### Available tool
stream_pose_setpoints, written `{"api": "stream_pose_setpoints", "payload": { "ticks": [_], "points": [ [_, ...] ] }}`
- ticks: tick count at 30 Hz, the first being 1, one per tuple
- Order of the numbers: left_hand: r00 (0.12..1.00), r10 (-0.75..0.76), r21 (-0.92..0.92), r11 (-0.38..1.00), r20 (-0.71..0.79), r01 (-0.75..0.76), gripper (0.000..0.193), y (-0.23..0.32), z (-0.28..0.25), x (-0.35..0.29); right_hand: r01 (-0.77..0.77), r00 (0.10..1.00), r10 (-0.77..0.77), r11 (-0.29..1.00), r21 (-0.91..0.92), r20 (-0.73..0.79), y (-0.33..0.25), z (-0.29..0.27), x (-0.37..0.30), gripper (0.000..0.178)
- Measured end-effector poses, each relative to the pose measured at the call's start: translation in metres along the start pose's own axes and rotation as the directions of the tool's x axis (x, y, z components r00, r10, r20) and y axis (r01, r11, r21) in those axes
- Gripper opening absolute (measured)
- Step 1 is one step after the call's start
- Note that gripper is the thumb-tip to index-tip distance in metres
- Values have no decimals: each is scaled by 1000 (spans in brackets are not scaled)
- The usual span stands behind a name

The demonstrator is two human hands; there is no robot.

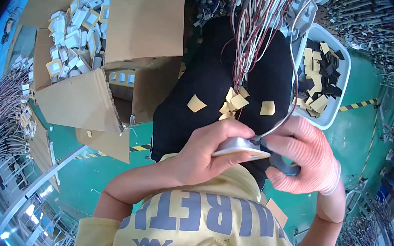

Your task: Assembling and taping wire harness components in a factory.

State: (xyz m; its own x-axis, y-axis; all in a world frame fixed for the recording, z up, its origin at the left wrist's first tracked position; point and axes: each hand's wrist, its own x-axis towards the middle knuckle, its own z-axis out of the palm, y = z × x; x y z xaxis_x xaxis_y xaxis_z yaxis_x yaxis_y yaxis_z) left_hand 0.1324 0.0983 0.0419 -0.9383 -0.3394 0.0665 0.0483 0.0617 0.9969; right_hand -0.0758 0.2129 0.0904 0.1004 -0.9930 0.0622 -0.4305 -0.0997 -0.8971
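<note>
My bare left hand (206, 151) is closed around a white plastic housing (238, 148) with a flat, pale-rimmed flange. A white-and-dark-red cable (274, 127) runs down to the housing's right end. My right hand (302, 157), in a pinkish-orange knitted glove, is curled close beside that end. Its fingers hold a dark grey ring-shaped thing (290, 169), mostly hidden by the glove and slightly blurred. Several small yellow paper squares (235, 100) lie on my black-clothed lap, around the ends of a bundle of red and white wires (256, 32).
An open cardboard box (77, 104) with several white housings (75, 36) stands at left. A white tub (338, 98) at right holds yellow and black pieces. Cable bundles (390, 43) hang along the right side, others (1, 110) at left. Green floor (351, 135) bears striped tape.
</note>
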Motion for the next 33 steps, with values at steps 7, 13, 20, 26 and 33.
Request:
{"api": "stream_pose_setpoints", "payload": {
  "ticks": [7,13,20,26,33],
  "points": [
    [995,94,383,918,46,-105,55,8,-5,4,-12,965,23,999,-43,260,-21,-19,19,39],
    [978,198,681,708,58,-184,41,16,-5,8,-253,951,235,965,73,200,-27,-9,17,41],
    [989,137,719,681,56,-135,40,21,-12,10,-499,754,602,264,825,264,-26,22,-5,72],
    [988,-128,374,924,91,85,47,19,-12,12,-507,833,501,522,686,234,-34,36,-23,108],
    [881,-338,-278,858,330,433,62,-1,-11,3,-324,863,381,921,216,-333,-25,32,-45,44]
  ]
}}
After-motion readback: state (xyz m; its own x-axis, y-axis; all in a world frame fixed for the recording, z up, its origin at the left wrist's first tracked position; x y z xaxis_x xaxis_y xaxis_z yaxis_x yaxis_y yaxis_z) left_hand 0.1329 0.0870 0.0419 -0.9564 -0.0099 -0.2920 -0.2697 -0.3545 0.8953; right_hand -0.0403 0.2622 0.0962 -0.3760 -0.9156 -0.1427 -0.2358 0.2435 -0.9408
